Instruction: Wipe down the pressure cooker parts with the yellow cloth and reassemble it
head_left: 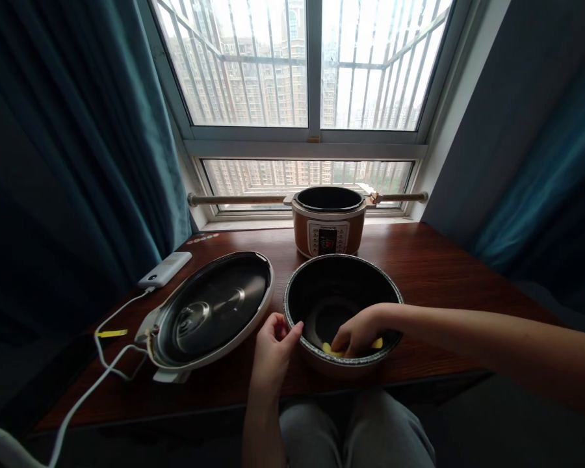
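Observation:
A dark inner pot (316,279) with a speckled rim stands near the table's front edge. My left hand (276,344) grips its left front rim, thumb on top and fingers curled against the outer side. Inside the pot, my right hand (363,330) presses a yellow cloth (377,343) to the near inner wall. The fingers cover most of the cloth, so whether it is a cloth or a thin sponge is hard to tell. Just behind the pot stands a brown electric cooker body (302,227) with a control panel. Its lid (219,305) lies upturned at the left.
A white power strip (166,269) sits at the table's left edge, with white cables (82,393) running down from there. A yellow tag (113,333) lies by the cable. The window (253,65) is behind the table, and blue curtains (121,130) hang at both sides.

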Motion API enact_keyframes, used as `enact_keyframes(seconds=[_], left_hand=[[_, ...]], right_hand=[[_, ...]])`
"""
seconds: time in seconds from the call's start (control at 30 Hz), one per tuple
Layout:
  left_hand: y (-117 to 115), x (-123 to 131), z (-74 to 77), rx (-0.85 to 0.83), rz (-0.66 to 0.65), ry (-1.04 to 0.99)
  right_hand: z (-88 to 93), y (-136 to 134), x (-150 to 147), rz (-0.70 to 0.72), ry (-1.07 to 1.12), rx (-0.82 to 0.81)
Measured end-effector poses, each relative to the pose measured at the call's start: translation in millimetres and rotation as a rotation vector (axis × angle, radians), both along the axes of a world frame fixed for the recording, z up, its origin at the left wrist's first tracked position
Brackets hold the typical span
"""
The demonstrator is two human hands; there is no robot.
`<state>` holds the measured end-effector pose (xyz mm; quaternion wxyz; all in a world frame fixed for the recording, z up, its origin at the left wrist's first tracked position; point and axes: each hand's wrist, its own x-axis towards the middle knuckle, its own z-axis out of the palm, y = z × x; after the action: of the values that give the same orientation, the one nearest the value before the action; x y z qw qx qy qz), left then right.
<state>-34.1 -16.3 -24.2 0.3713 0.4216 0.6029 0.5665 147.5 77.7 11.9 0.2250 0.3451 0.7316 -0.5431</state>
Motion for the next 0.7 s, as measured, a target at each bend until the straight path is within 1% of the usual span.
enact_keyframes(seconds=[0.07, 0.13, 0.23, 0.37, 0.47, 0.57, 0.7], left_hand=[[0, 0, 0.5, -0.002, -0.001, -0.005], [0, 0, 0.4, -0.001, 0.0, -0.007], [-1, -1, -0.4, 0.002, -0.006, -0.008], [0, -1, -1.9, 0.013, -0.008, -0.011], [0, -1, -2.3, 0.018, -0.013, 0.004], [0, -2, -2.0, 0.017, -0.015, 0.032], [-1, -2, -1.7, 0.009, -0.022, 0.039]], right_hand=[[0.7, -4, -1, 0.079, 0.019, -0.016], [-2.3, 0, 1, 0.083, -0.109, 0.048], [-8.9, 17, 7, 0.064, -0.315, 0.13], [-15.3, 46, 10, 0.045, -0.421, 0.274], [-16.7, 61, 7, -0.011, -0.396, 0.453], [-15.8, 70, -5, -0.048, -0.296, 0.601], [-18.1, 70, -34, -0.09, -0.087, 0.675]])
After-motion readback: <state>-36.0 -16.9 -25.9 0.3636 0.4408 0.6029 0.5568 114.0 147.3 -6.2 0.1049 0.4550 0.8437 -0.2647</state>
